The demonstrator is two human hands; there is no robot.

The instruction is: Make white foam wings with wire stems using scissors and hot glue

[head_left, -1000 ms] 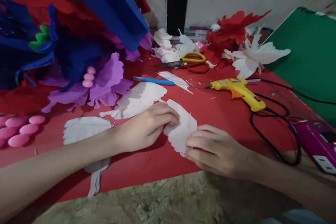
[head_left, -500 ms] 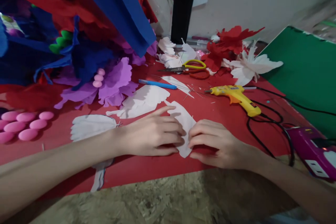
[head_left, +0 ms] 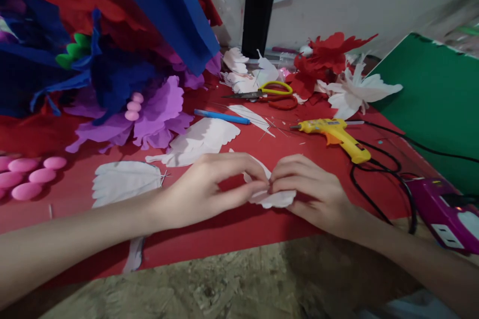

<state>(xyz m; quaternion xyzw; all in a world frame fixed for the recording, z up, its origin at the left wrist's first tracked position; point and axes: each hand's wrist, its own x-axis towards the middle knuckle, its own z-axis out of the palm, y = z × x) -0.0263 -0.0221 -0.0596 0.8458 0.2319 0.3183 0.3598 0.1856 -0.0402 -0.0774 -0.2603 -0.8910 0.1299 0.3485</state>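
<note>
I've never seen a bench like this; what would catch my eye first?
Probably the heap of blue, red and purple flowers crowding the upper left. Next, perhaps, the yellow glue gun lying right of centre on the red sheet. Then the left hand and right hand, their fingertips together at a white scalloped piece near the middle.

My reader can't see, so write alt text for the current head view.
A person's left hand and right hand pinch a white scalloped piece over a red surface. Beyond them lie a blue pen, scissors and a yellow glue gun, with purple petals at left.
</note>
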